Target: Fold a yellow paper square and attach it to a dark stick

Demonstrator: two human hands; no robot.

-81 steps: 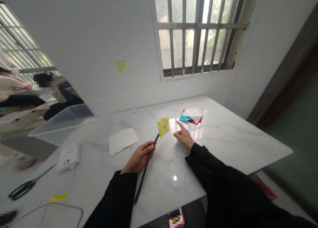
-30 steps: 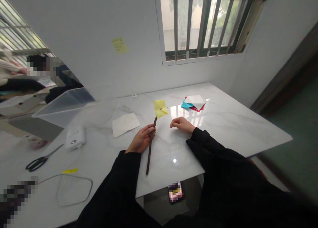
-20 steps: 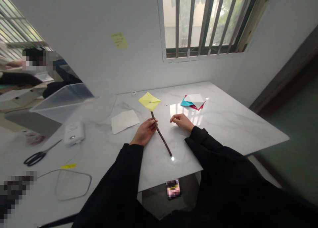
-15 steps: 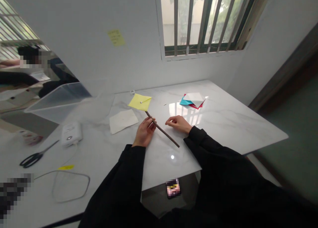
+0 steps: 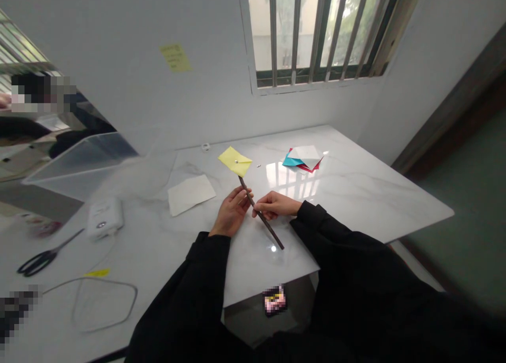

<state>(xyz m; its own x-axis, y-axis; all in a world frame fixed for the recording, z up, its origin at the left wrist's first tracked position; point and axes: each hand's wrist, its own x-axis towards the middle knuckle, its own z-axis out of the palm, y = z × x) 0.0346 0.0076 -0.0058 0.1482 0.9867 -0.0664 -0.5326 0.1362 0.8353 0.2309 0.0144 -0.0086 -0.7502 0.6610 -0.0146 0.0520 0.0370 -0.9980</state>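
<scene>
A thin dark stick (image 5: 269, 230) slants over the white marble table (image 5: 356, 194), with a folded yellow paper (image 5: 234, 160) pinned to its far end by a small metal pin. My left hand (image 5: 231, 211) pinches the stick near its upper part. My right hand (image 5: 274, 205) has its fingers closed on the stick just below the left one. Both sleeves are black.
A stack of blue, red and white papers (image 5: 304, 157) lies beyond the hands, a white sheet (image 5: 191, 193) to the left. Farther left are a clear plastic bin (image 5: 79, 160), a small white device (image 5: 103, 219), scissors (image 5: 39, 257) and a cable loop (image 5: 105, 304). A person sits at far left.
The stick swung from upright to slanted, its paper end tipping away. My right hand, earlier resting on the table, moved left and closed on the stick.
</scene>
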